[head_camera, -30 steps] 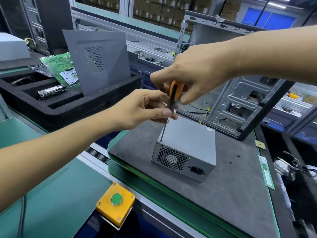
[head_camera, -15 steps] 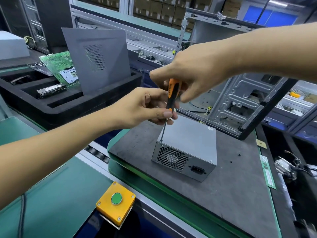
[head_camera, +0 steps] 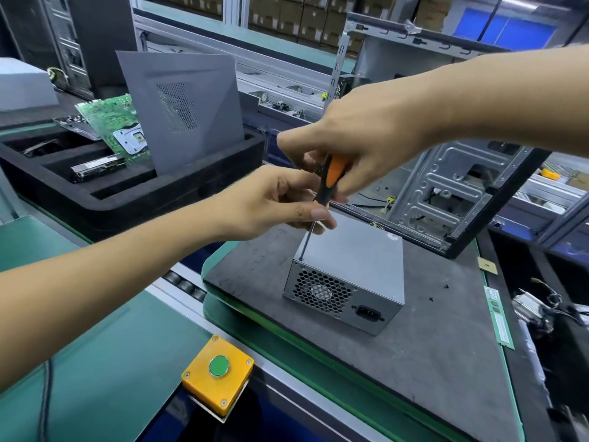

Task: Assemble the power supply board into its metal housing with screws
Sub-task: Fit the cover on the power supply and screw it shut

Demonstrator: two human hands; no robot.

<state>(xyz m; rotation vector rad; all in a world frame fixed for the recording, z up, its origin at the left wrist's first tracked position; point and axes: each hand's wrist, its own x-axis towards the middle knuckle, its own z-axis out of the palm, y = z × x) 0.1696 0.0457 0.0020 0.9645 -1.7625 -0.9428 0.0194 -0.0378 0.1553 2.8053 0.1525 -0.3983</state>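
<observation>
Metal housing (head_camera: 350,275) of the power supply, a closed grey box, standing on a dark mat (head_camera: 414,362) with its fan grille and socket facing the camera. Bare mat lies open on the near, left and right sides of the housing; the mat's green-trimmed near edge runs diagonally toward the lower right, and beyond the far edge an open computer chassis (head_camera: 452,193) stands close behind the box. A screwdriver (head_camera: 330,177) with an orange-and-black handle leans slightly, its tip set on the top face of the housing at the near left corner, just inside both edges. Right hand (head_camera: 366,145): fingers curled round the handle from above, gripping it. Left hand (head_camera: 274,202): thumb and fingers pressed together round the lower handle and upper shaft, pinching it; the thumb lies across the front. 2 small dark specks lie on the mat to the right of the housing; whether they are screws cannot be told. A yellow box with 1 green button (head_camera: 218,366) sits at the near edge of the bench. At left, a black foam tray (head_camera: 134,199) holds a green circuit board (head_camera: 118,122) and an upright grey panel (head_camera: 188,113). No writing can be read; a small round mark on the housing top is too blurred.
</observation>
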